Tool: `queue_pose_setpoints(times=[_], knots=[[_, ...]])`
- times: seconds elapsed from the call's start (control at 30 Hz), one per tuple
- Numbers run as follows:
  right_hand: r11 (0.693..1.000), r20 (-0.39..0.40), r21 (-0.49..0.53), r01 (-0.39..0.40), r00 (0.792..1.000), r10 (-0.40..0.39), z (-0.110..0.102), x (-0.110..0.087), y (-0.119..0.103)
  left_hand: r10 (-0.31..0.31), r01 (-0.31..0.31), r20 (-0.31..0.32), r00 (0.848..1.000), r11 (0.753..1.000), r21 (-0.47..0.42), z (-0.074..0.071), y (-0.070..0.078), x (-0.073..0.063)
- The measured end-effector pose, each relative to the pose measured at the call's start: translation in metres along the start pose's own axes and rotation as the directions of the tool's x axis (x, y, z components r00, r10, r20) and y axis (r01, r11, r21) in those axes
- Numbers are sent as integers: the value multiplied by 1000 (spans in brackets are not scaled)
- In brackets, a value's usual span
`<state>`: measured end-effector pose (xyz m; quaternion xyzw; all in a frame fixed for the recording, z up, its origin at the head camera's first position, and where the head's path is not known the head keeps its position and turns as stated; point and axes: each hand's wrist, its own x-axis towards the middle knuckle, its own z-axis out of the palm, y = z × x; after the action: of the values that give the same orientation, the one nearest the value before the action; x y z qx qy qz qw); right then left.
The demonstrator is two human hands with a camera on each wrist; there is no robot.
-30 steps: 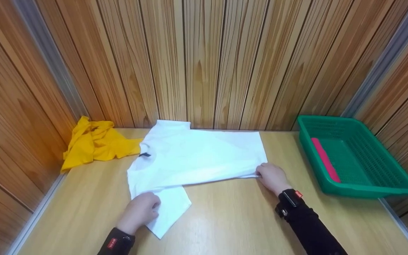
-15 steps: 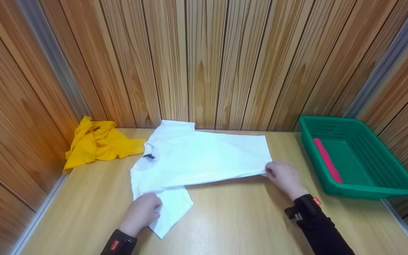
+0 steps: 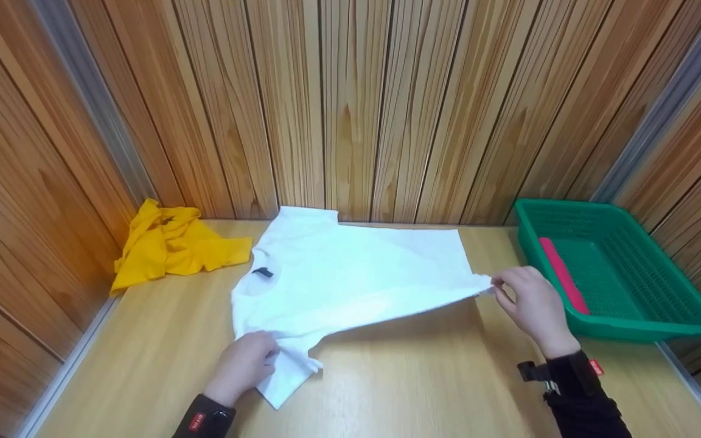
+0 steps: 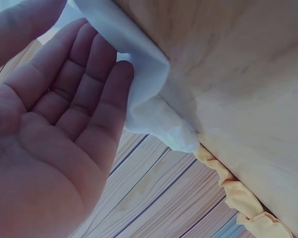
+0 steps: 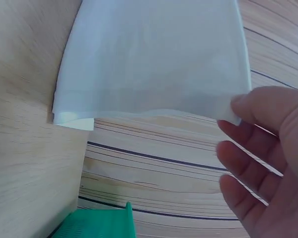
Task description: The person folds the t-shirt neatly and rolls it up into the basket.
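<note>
A white T-shirt lies spread on the table, its collar with a dark label toward the left. My left hand grips the near side by the sleeve, where the cloth bunches; in the left wrist view the fingers of this hand lie against the raised fabric, thumb tip at the frame's top edge. At the hem's near corner, my right hand pinches the cloth between thumb and forefinger, as the right wrist view of the hand shows. The near edge is stretched and lifted between both hands.
Crumpled yellow cloth lies in the back left corner, its end close to the collar. A green basket with a red strip-like item inside stands at the right, near my right hand. Wood-panelled walls enclose the table.
My right hand has moved right and drawn the hem corner outward, lifting the near edge. The sleeve by my left hand has folded inward; that hand stays nearly in place.
</note>
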<state>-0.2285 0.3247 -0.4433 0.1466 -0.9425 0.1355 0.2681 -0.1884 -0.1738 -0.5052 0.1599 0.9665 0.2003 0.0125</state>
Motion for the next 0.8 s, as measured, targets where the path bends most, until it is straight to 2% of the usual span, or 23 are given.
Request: queue_pose_setpoints(times=[0.1,0.17,0.27,0.37,0.43,0.6,0.67,0.73,0.8], knots=[[1000,52,-14,25,998,-25,-2,-14,1,24,-24,-14,1000,1000,0,1,-1,-1],[999,129,-25,43,991,-40,-2,-23,2,35,-35,-14,999,999,0,2,-2,-1],[996,270,-17,87,960,-79,3,-37,4,53,-53,-17,998,999,5,2,-4,-2],[992,370,19,122,921,-120,14,-49,6,64,-64,-34,997,998,12,2,-4,-4],[988,404,49,149,901,-156,22,-56,8,55,-54,-37,998,998,15,2,-3,-6],[986,449,66,150,878,-164,33,-62,9,5,-6,31,1000,999,34,-1,3,-11],[989,458,61,134,877,-147,33,-62,9,38,-40,38,999,998,43,-4,5,-14],[991,464,59,120,876,-134,32,-62,9,121,-122,18,992,992,43,-6,5,-19],[992,470,59,114,873,-129,31,-62,9,210,-211,12,978,977,31,-8,5,-23]])
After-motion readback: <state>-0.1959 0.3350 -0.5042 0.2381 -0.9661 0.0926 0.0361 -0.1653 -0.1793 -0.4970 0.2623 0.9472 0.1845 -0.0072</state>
